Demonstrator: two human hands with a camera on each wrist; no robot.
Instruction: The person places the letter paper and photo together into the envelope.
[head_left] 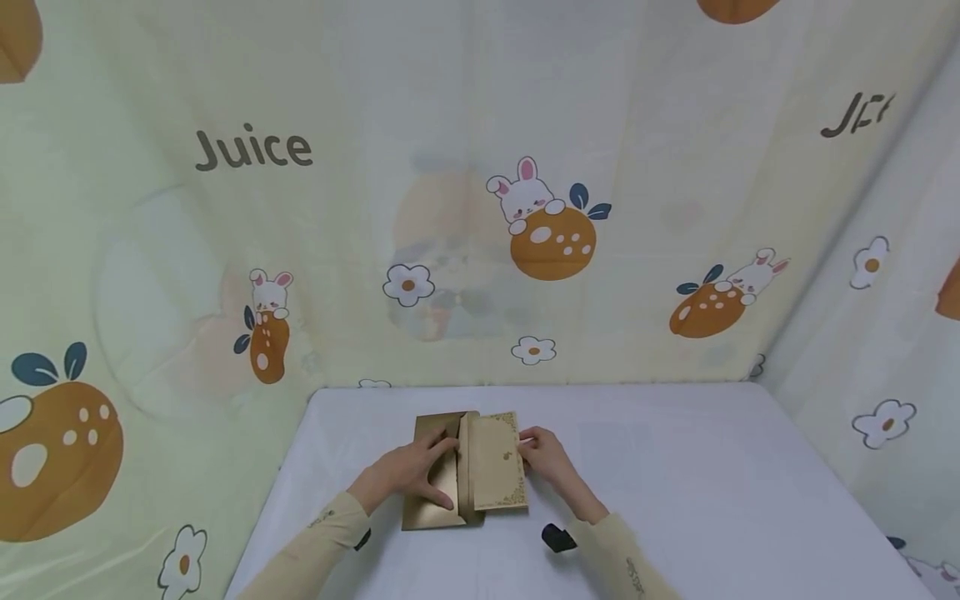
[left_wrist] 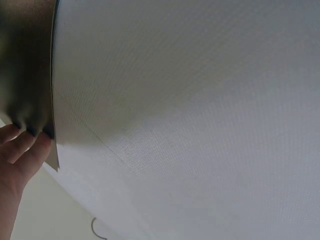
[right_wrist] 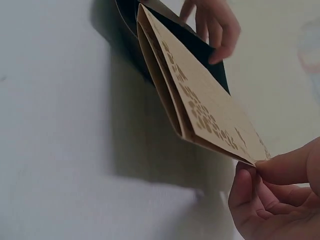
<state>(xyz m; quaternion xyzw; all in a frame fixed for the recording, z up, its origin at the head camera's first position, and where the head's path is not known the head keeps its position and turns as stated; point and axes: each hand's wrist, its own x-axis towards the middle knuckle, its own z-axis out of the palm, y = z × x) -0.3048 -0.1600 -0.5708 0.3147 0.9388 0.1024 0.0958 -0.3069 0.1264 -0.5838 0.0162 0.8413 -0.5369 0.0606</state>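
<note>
A gold envelope-like sleeve (head_left: 435, 518) lies on the white table; the right wrist view shows its dark inner side. Partly out of its right side is a cream folded card (head_left: 495, 467) with gold floral corners, its layered edges showing in the right wrist view. My left hand (head_left: 412, 467) rests on the sleeve with thumb and fingers spread; in the left wrist view its fingertips (left_wrist: 42, 142) press on the gold surface. My right hand (head_left: 549, 458) pinches the card's right edge between thumb and forefinger, lifting that side above the table.
The white tabletop (head_left: 675, 483) reaches back to a printed curtain (head_left: 450, 100) with rabbits and oranges, which hangs behind and at the sides. Black wrist devices (head_left: 558, 538) show below both hands.
</note>
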